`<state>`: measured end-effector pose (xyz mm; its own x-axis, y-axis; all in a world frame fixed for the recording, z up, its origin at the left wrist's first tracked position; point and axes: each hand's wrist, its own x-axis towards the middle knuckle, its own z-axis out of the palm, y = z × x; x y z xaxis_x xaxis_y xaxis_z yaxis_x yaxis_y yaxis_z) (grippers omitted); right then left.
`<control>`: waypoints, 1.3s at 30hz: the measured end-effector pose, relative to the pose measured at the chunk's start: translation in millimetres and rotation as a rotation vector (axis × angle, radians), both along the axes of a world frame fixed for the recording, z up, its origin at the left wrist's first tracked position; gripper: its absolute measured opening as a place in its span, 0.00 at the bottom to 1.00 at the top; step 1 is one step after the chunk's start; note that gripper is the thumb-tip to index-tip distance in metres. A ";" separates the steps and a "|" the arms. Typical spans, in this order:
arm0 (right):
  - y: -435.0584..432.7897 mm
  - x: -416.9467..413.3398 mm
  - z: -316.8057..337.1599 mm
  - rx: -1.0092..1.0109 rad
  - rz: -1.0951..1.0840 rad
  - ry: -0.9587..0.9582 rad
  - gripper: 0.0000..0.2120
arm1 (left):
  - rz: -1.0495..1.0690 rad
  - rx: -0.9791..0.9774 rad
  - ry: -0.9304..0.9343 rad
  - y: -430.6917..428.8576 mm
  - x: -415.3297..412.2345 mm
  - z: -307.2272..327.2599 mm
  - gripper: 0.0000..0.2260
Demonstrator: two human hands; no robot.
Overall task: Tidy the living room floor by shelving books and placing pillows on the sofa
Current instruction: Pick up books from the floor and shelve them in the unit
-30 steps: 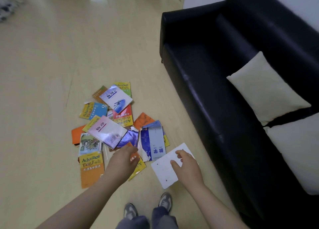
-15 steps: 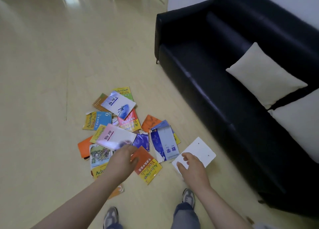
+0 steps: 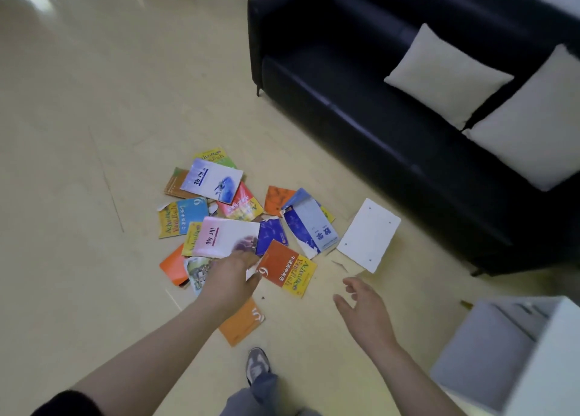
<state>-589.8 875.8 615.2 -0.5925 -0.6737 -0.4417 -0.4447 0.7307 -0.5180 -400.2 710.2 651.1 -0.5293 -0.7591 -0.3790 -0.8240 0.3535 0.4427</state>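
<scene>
Since the textbooks point(image 3: 219, 186) lie in an overlapping heap on the floor point(image 3: 94, 133), just in front of the black sofa point(image 3: 345, 108), you will be lifting them from a slippery, sliding pile rather than a neat stack. Your left hand point(image 3: 233, 279) is down on the near edge of the heap, at the corner of the orange English book point(image 3: 287, 269). Its fingers are hidden under the knuckles, so I cannot tell whether it grasps that book or merely touches it. Your right hand point(image 3: 367, 310) hovers beside the heap, fingers spread and loosely bent, holding nothing. A white panel point(image 3: 368, 235) lies flat between the heap and the sofa.

These look like thin paperbacks: light, floppy, with glossy covers that will likely skate over one another, and some edges look torn. Take each by the spine side, thumb on top and fingers slid beneath, or square several together first and grip the stack from both sides. Avoid lifting by a loose cover.

Two cream pillows point(image 3: 445, 73) already sit on the sofa. A white box-like unit point(image 3: 514, 353) stands near your right side.
</scene>
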 end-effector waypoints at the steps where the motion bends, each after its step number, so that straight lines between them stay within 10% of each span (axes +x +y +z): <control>1: 5.1 4.2 0.7 -0.001 -0.009 0.004 0.18 | -0.015 -0.002 0.012 4.4 0.1 -0.1 0.14; 23: 106.8 85.2 -31.9 -0.023 -0.052 -0.057 0.19 | -0.150 -0.007 -0.030 118.4 49.9 -56.8 0.16; 39: -87.1 146.5 -125.8 0.107 -0.086 0.029 0.22 | -0.238 0.029 -0.070 -84.6 126.3 -154.7 0.16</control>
<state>-443.2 788.6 489.4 -0.6595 -0.5699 -0.4901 -0.3916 0.8171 -0.4231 -273.8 625.6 496.4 -0.6635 -0.6043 -0.4411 -0.7481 0.5296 0.3998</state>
